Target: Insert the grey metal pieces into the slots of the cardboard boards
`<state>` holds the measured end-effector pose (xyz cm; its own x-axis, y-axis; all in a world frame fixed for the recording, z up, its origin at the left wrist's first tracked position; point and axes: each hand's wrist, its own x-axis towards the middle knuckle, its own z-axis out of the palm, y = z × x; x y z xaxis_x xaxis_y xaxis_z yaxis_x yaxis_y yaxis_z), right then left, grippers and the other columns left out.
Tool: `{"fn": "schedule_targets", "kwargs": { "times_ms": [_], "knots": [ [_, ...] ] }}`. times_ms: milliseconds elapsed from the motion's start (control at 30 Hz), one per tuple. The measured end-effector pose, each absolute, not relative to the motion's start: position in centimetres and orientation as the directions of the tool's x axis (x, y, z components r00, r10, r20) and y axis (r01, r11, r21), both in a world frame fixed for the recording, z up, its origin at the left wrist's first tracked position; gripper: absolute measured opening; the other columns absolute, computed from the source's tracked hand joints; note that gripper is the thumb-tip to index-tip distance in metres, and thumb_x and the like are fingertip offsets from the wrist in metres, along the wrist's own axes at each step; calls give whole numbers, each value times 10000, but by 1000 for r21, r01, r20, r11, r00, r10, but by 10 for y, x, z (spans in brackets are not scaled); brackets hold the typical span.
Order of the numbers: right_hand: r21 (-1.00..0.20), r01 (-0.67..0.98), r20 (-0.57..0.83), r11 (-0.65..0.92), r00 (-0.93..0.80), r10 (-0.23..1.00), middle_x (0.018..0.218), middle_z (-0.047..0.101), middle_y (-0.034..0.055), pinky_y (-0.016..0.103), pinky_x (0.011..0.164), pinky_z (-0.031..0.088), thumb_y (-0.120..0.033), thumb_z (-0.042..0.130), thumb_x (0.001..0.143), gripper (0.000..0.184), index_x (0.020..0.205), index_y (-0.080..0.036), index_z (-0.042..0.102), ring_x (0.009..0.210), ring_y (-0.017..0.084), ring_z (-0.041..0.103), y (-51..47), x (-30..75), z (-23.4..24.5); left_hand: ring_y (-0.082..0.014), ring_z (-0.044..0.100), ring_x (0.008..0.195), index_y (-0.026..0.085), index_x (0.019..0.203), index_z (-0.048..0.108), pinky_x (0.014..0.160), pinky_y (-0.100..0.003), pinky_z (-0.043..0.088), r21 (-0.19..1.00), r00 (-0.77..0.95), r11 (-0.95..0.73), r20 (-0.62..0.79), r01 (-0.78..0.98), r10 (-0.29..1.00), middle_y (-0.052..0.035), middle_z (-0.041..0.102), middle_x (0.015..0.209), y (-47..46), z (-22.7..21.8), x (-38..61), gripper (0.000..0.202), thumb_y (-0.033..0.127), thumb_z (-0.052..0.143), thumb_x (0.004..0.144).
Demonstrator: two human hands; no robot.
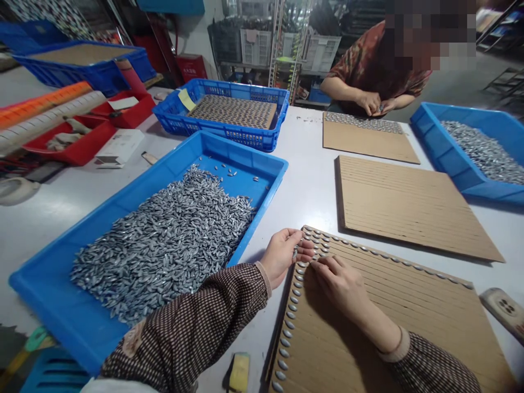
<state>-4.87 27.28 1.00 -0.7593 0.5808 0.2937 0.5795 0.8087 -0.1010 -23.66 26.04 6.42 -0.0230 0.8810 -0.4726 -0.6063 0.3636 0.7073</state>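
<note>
A slotted cardboard sheet (393, 316) lies in front of me, with small grey spindle-shaped pieces (290, 315) set along its left and far edges. More of them form short rows at its far left corner. Over that corner, my left hand (284, 252) is curled around a few of the same pieces. My right hand (341, 284) rests just beside it on the sheet, fingertips pinched at a row; what they grip is hidden. To the left, a blue tray (245, 155) holds a large heap of loose grey pieces (176, 234).
Beyond my sheet lies a stack of slotted cardboard (409, 207). Across the table a person (376, 82) handles pieces over another sheet (364, 139). A second blue tray (434, 131) stands right, a blue basket (270, 139) behind. A yellow block (239, 373) lies near me.
</note>
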Motion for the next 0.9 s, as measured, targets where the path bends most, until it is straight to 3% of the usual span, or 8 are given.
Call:
{"fn": "schedule_targets", "kwargs": {
  "times_ms": [300,433,667,900],
  "knots": [
    [-148,579,323,802,-738,593,1004,656,88,291,726,460,-122,462,923,239,1062,-175,650,880,188,572,278,-33,12,-88,592,579,123,913,571,568,-205,484,726,-32,355,-459,-589,888,-47,631,719,260,65,-238,158,263,498,918],
    [-139,611,357,779,-703,615,950,672,87,290,713,478,-126,452,927,242,1053,-175,653,847,182,592,280,-23,9,-87,587,564,121,907,576,558,-205,480,732,-35,367,-470,-574,882,-48,631,719,260,66,-237,151,251,500,914],
    [-161,628,339,761,-689,641,928,669,85,268,681,473,-167,455,940,237,1019,-179,678,813,168,597,281,-30,2,-89,586,572,126,897,584,565,-212,491,742,-44,358,-461,-567,886,-46,635,723,260,63,-237,167,291,556,889],
    [-162,603,291,781,-727,622,965,658,98,279,695,474,-122,450,922,262,1053,-162,673,834,177,584,285,-28,4,-80,583,578,115,928,591,580,-210,496,744,-24,386,-474,-545,880,-45,629,734,262,63,-236,145,220,492,912]
  ]
}}
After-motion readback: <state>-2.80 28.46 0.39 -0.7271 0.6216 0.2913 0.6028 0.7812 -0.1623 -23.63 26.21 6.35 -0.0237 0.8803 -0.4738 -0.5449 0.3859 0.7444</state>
